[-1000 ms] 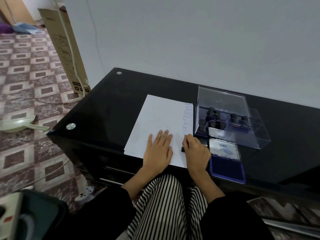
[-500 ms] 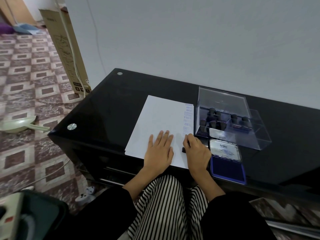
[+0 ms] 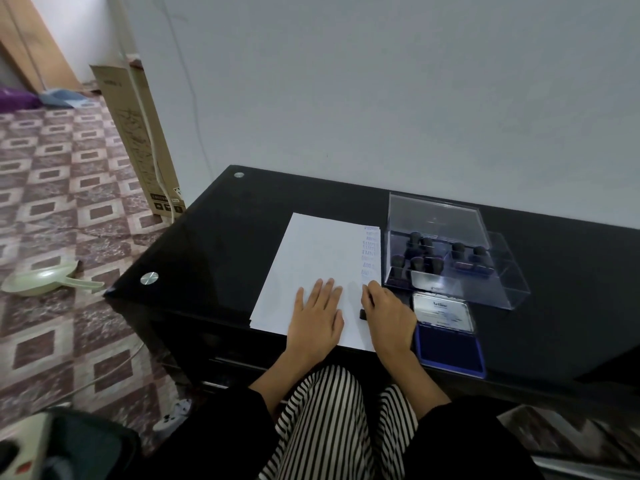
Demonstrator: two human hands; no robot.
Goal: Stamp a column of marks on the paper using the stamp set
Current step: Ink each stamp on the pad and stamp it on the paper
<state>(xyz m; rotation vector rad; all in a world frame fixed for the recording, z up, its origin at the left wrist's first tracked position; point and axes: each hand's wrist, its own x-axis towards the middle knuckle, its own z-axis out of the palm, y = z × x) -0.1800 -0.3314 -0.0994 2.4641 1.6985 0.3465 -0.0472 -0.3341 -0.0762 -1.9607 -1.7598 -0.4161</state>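
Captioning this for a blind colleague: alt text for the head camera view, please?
A person's right hand holds a small black stamp at the right edge of a white paper, below a column of blue marks; the left hand lies flat on it. An open blue ink pad and a clear stamp case sit alongside on the black desk.

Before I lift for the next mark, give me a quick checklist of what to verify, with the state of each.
1. Paper pinned: ok, the left hand lies flat on it.
2. Stamp in grip: ok, the right hand curls round it near the paper's right edge.
3. Column of marks: ok, it runs down the right edge, above the right hand.
4. Newest mark clean: cannot tell, the right hand hides it.
5. Ink pad ready: ok, open beside the right hand.
6. Room for more: ok, bare paper shows below the right hand.
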